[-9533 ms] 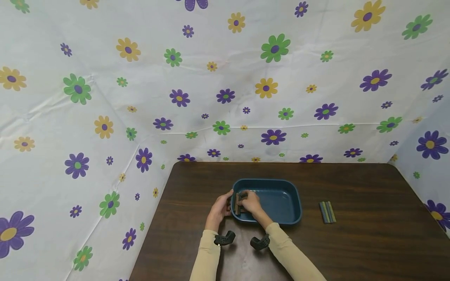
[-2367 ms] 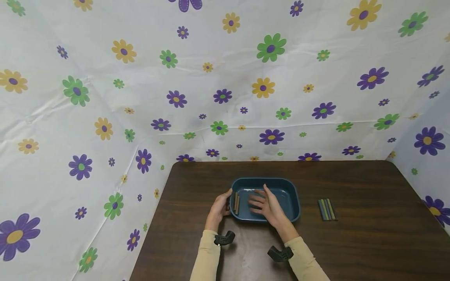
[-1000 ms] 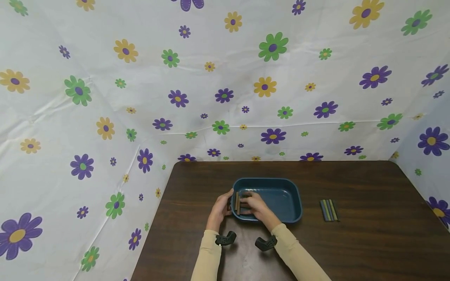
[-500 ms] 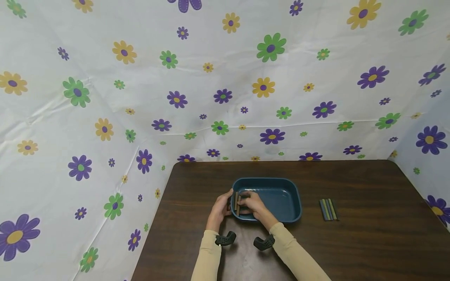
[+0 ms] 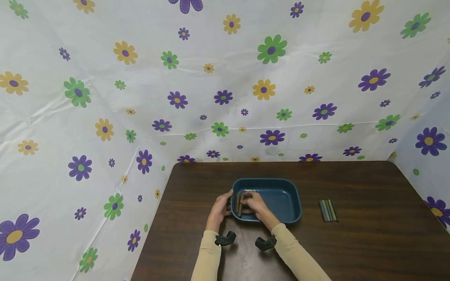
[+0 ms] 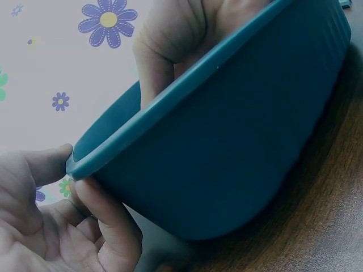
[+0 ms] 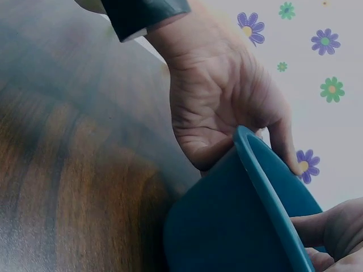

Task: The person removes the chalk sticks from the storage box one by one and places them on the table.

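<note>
Two sticks edge inward from the left end inside the tray, my right hand pinching one between its fingers, my left hand clamping the tray's end, the row looking unsettled.

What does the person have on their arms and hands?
The left sleeve and right sleeve are long, plain and cream-coloured. Each wrist has a chunky, bent black gadget. The left hand and right hand wear no gloves.
</note>
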Tool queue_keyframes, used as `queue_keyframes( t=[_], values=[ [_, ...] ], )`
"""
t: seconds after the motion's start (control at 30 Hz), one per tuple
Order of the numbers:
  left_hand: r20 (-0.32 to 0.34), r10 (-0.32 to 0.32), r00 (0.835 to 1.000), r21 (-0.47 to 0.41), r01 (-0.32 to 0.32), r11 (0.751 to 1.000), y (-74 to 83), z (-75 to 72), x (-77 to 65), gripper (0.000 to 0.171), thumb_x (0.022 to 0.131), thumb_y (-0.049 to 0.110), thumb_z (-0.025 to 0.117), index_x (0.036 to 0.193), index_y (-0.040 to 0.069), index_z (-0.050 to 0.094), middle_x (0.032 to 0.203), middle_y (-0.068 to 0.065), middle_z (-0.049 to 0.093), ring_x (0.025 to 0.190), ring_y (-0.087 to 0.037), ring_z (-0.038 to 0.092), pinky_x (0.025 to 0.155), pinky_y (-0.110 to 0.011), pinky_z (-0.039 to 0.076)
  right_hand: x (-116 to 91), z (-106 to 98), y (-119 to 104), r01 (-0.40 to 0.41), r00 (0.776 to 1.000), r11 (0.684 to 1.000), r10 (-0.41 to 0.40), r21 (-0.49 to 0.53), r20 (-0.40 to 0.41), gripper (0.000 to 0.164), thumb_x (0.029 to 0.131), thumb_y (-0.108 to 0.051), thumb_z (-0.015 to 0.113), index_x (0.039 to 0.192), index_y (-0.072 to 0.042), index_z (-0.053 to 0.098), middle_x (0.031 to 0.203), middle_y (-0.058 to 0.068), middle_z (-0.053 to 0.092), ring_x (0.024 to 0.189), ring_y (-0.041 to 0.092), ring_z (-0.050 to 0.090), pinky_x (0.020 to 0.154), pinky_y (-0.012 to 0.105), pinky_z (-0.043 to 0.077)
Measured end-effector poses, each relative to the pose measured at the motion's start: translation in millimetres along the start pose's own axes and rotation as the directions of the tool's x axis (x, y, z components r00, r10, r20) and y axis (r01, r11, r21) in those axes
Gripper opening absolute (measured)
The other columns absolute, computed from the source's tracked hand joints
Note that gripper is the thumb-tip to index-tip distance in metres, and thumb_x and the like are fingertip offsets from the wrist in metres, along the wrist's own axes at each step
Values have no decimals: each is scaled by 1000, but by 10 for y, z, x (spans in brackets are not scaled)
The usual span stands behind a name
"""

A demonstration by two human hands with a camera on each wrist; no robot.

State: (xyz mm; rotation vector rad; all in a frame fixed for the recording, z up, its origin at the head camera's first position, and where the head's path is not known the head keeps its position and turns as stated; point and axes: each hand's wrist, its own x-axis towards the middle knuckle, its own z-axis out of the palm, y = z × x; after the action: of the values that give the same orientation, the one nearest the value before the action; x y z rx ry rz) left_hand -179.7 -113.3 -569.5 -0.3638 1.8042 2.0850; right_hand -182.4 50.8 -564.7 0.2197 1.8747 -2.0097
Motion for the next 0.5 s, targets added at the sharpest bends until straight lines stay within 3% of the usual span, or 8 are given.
queue_keyframes(
  t=[0.13,0.5],
  values=[
    [-8,-6,1000,-4,6,1000,0,-5,-9,33,107,39,58,97,8,63,78,2,58,64,-9,52,61,-27,48,-34,-32,-21,8,1000,999,-8,40,-3,37,98,11,58,135,14,54,122,35,60,103,45,69,80,52,59],
    [-3,-1,1000,2,1,1000,-13,-20,-40,34,106,40,58,93,9,61,74,2,54,58,-7,47,56,-25,45,-90,-87,-85,25,1000,995,-24,97,-10,35,100,9,58,134,13,55,124,36,60,100,42,70,83,52,59]
  ],
)
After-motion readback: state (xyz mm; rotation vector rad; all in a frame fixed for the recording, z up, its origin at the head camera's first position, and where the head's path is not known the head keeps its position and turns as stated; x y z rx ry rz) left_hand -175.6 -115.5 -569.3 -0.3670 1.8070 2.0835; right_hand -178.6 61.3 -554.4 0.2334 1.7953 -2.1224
